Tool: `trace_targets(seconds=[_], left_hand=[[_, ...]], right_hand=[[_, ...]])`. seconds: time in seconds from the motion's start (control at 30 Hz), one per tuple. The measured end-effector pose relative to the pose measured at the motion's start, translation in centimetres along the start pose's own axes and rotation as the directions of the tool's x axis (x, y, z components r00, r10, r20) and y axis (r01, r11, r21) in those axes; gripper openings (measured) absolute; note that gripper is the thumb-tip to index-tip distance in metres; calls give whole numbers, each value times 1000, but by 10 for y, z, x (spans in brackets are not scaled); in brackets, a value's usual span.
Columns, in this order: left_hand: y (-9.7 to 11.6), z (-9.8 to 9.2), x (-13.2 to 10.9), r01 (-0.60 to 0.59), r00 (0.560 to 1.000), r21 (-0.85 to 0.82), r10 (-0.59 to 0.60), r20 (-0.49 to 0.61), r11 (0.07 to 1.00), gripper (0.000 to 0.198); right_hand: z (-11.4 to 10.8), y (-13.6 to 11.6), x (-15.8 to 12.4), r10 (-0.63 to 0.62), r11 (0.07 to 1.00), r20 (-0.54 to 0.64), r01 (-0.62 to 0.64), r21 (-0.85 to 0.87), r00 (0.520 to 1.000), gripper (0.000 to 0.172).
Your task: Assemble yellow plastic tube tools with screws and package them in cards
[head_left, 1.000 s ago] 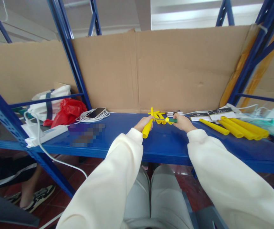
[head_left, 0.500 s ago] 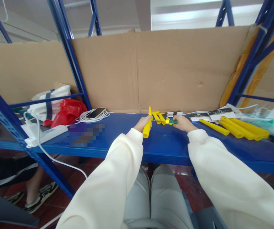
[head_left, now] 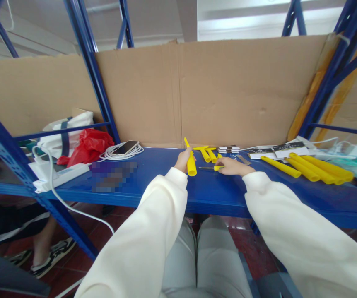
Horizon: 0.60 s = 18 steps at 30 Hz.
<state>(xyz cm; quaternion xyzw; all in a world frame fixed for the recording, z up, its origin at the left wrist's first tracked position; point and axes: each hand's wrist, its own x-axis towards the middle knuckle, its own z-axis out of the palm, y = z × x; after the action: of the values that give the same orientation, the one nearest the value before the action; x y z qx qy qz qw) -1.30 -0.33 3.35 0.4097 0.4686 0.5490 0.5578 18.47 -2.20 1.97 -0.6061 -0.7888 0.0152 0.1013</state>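
My left hand (head_left: 183,160) is closed around a yellow plastic handle (head_left: 191,165), whose wide round end points down toward me and whose narrow end sticks up past my fingers. My right hand (head_left: 230,166) grips a screwdriver (head_left: 217,168) by its handle, mostly hidden in my fingers. The thin metal shaft points left toward the yellow handle, its tip a short gap away. Just behind my hands, several yellow T-shaped pieces (head_left: 205,154) lie on the blue shelf (head_left: 162,186).
Yellow tubes (head_left: 305,169) lie at the right beside black-and-white packets (head_left: 288,148). Small flat packs (head_left: 228,149) rest at the back. On the left are a phone (head_left: 128,147) on a coiled white cable, a red bag (head_left: 93,142) and a power strip (head_left: 62,174). Cardboard (head_left: 228,91) stands behind.
My right hand has moved left and slightly down, and the screwdriver's tip is now apart from the yellow handle. That handle has tilted, its narrow end shifting left.
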Motion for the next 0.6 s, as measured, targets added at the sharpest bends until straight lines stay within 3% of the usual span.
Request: trace_targets(seconds=[0.1,0.23,0.43,0.6], left_hand=[[-1,0,2,10,1000,-13,-10,4,1000,31],[-2,-1,4,15,1000,-31,-14,17,999,29],[-1,0,2,23,999,-50,-22,23,998,27],[-3,-1,4,22,1000,-62,-21,16,998,28]], right_hand=[[9,-19,7,-127,992,-63,126,-22,990,30],[17,-41,18,-263,965,-60,262,-15,963,23],[24,-60,32,-224,972,-62,219,-81,973,19],[37,-63,42,-134,982,-163,153,107,978,20]])
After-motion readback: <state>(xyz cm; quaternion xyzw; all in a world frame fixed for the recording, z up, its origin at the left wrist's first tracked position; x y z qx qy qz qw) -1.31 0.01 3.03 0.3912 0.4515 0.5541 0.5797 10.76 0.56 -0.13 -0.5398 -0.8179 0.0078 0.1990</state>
